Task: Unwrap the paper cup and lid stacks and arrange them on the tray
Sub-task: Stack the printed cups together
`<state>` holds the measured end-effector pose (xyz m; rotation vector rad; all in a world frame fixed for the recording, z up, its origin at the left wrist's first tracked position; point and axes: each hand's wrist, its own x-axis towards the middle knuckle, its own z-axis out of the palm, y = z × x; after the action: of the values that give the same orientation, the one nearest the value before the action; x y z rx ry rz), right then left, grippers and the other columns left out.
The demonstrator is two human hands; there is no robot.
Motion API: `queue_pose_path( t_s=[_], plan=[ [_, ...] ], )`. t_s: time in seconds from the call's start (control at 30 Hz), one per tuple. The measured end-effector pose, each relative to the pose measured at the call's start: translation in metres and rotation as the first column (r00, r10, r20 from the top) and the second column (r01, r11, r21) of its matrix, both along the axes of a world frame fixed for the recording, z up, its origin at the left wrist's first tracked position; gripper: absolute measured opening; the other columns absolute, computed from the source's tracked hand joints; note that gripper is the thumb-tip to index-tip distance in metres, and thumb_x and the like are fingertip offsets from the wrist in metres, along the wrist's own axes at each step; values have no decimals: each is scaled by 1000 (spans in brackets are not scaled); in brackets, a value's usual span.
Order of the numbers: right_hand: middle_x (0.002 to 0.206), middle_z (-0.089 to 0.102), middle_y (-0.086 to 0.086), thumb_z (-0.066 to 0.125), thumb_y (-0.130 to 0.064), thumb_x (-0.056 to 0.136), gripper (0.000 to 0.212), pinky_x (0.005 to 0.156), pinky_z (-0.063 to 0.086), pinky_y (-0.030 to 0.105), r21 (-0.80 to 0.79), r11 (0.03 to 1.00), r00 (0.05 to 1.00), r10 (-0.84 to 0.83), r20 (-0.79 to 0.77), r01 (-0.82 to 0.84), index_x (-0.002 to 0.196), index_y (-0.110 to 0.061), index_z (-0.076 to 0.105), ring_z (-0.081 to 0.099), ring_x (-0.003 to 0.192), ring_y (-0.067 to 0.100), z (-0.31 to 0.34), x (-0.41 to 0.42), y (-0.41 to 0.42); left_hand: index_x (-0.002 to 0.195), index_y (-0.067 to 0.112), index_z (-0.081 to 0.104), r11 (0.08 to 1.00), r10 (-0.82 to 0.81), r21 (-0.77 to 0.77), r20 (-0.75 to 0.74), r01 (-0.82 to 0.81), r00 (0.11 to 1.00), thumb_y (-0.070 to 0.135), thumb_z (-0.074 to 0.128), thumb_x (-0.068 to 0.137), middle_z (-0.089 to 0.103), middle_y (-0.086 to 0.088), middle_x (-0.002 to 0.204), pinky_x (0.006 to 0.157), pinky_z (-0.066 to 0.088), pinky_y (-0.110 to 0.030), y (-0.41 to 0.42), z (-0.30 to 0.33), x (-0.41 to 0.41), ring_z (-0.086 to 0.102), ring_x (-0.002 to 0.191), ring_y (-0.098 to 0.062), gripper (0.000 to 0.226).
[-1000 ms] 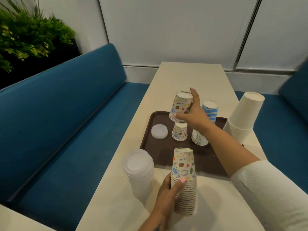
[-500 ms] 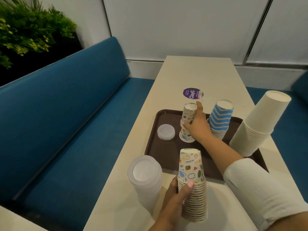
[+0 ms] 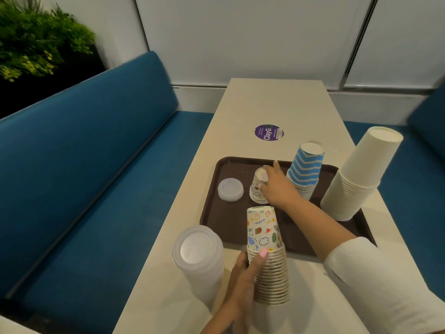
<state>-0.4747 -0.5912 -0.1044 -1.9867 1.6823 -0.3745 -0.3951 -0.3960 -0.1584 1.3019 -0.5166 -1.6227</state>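
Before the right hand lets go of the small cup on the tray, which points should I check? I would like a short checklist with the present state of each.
1. Small doodle cup stands upside down on the brown tray: ok.
2. Right hand off the cup: not ok, its fingers touch it.
3. Cup apart from the lid pile on its left: ok.
4. Cup apart from the blue striped stack: cannot tell, the hand hides the gap.
5. Left hand steadies the doodle cup stack on the table: ok.
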Motion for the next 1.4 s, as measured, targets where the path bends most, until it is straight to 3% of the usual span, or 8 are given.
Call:
queue_pose_path(
  t_s=[0.17, 0.27, 0.37, 0.53, 0.77, 1.07, 1.23, 1.4],
  plan=[
    [128, 61, 2, 45, -41, 98, 37, 88, 46, 31, -105, 994, 969, 20, 248, 7, 125, -18, 58, 56, 117, 19, 52, -17, 31, 119, 12, 61, 998, 69, 8, -155, -69, 985, 52, 86, 51, 72, -12, 109, 92, 52, -53, -10, 10, -9, 68, 101, -32, 82],
    [121, 61, -1, 51, -57, 89, 46, 82, 49, 32, 139, 985, 939, 52, 339, -105, 120, -23, 57, 59, 106, 17, 70, -30, 51, 119, 9, 62, 996, 78, -19, -188, -83, 979, 49, 86, 54, 70, -16, 110, 90, 53, -52, -15, 19, -14, 67, 101, -34, 81],
    [108, 57, -9, 65, -49, 84, 42, 75, 53, 33, 422, 880, 935, 66, 349, -219, 117, -32, 45, 59, 100, 15, 73, -41, 66, 116, 10, 65, 994, 69, -79, -128, -79, 989, 57, 90, 40, 70, -16, 110, 94, 50, -56, -20, 25, -18, 67, 102, -34, 93],
    [105, 68, -4, 70, -30, 85, 32, 70, 55, 28, 497, 826, 912, 47, 408, -265, 113, -30, 53, 65, 92, 10, 65, -51, 76, 117, 19, 63, 989, -15, -148, -29, 10, 999, 57, 88, 48, 72, -7, 109, 93, 52, -51, -23, 30, -17, 69, 101, -26, 83],
    [108, 69, 0, 73, -33, 81, 37, 80, 56, 37, 485, 850, 876, -61, 479, -206, 113, -29, 55, 67, 98, 19, 62, -51, 71, 113, 22, 65, 990, -72, -118, 25, 74, 997, 40, 80, 62, 74, -3, 103, 77, 58, -39, -16, 30, -14, 71, 94, -21, 56],
    [105, 68, -2, 70, -29, 84, 31, 74, 56, 35, 389, 908, 791, -121, 600, -156, 111, -27, 55, 65, 93, 16, 79, -43, 55, 113, 22, 64, 992, -100, -79, 33, 103, 994, 51, 85, 41, 74, -1, 104, 87, 56, -43, -7, 18, -8, 70, 98, -23, 81],
    [115, 58, -1, 73, -20, 84, 64, 82, 56, 37, 213, 977, 698, -149, 701, -5, 133, -23, 31, 61, 99, 15, 85, -30, 34, 117, 22, 62, 989, -121, -76, 37, 123, 992, 54, 88, 47, 73, 1, 106, 92, 54, -46, -2, 15, -6, 70, 99, -21, 81],
    [135, 47, 3, 72, -18, 84, 88, 99, 47, 40, 42, 998, 747, -56, 662, 38, 148, -24, 12, 52, 119, 22, 67, -17, 16, 118, 23, 61, 993, -99, -64, 22, 100, 995, 56, 88, 46, 73, 3, 107, 89, 55, -41, -2, 17, -6, 70, 99, -20, 83]
  ],
)
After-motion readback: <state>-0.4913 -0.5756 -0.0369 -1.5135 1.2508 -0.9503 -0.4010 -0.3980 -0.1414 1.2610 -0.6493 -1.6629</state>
